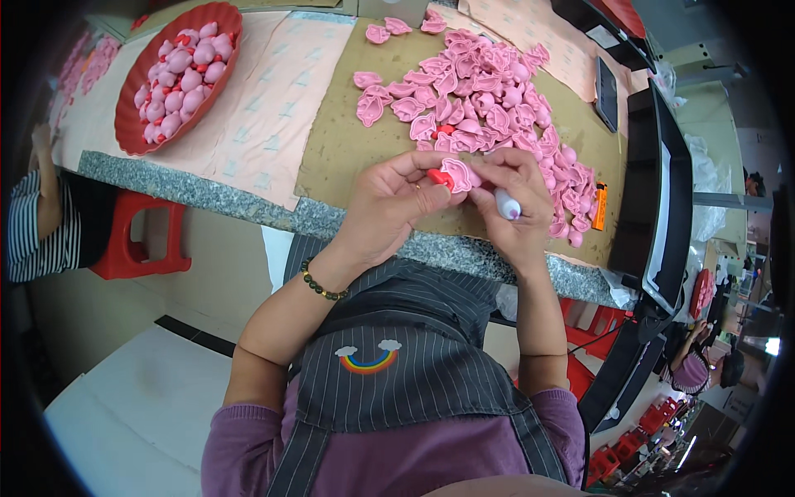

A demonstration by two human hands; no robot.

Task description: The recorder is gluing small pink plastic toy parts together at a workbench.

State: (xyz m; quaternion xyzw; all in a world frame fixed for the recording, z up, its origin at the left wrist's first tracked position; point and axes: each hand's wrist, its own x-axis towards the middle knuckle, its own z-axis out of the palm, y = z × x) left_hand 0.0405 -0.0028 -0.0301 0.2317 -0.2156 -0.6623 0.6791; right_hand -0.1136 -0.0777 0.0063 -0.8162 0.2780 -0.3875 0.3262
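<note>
My left hand (377, 203) is closed, with thumb and fingers pinching a small pink moulded plastic piece (457, 174) that has a bright red part (439, 178) at its left end. From the other side, the fingertips of my right hand (523, 203) grip the same pink piece. Tucked in my right hand is also a white, rounded, pen-like thing (508, 205), its end pointing towards me; most of it is hidden by the fingers. Just beyond both hands lies a heap of similar pink pieces (489, 91), some flat and open-backed, some rounded, on a brown board (339, 153).
A scalloped red tray (124, 116) full of pink and red pieces stands at the far left. To the right are a phone (606, 95), an orange stick-like object (599, 207) and a black-framed panel (675, 182). Another person's arm (48, 186) shows beside a red stool (141, 240).
</note>
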